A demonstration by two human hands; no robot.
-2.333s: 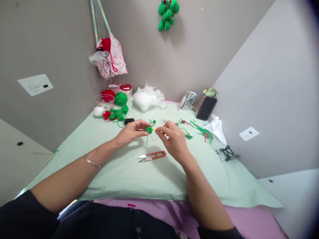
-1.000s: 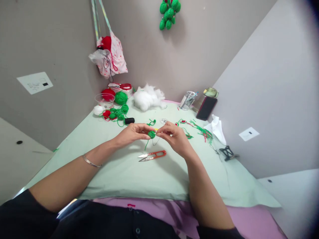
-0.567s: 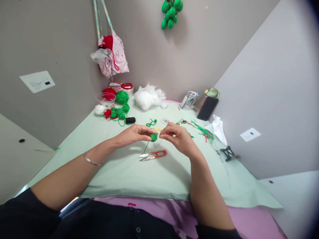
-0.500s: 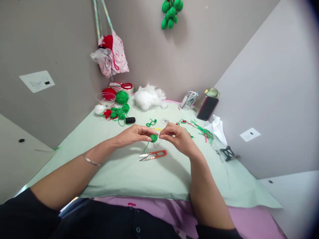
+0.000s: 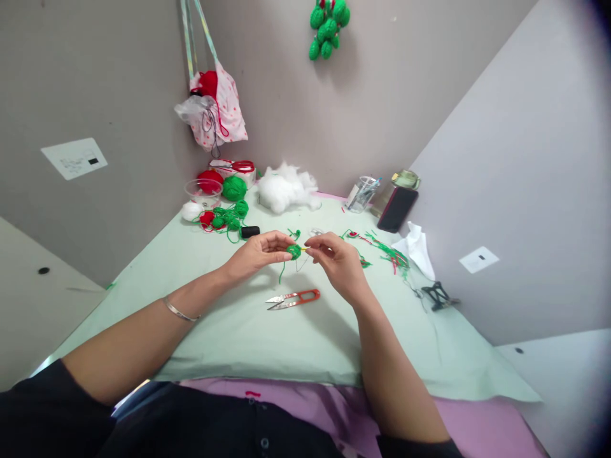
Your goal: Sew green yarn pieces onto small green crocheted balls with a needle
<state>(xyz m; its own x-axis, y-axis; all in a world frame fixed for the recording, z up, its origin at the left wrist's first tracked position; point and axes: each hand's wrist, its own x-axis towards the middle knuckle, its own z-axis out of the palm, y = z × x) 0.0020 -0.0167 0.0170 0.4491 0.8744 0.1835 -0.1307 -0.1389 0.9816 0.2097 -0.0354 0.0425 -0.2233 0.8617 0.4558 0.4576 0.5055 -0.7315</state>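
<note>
The green ball [image 5: 293,253] now sits higher, toward 12 o'clock, pinched by the left hand [image 5: 260,253]; at its 3 o'clock, the right hand [image 5: 340,264] nearly closes, hold unclear, work ongoing

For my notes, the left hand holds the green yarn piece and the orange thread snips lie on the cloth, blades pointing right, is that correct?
No: the orange thread snips point their blades left in the head view. The left hand does hold the green yarn piece, with the snips on the cloth.
</note>
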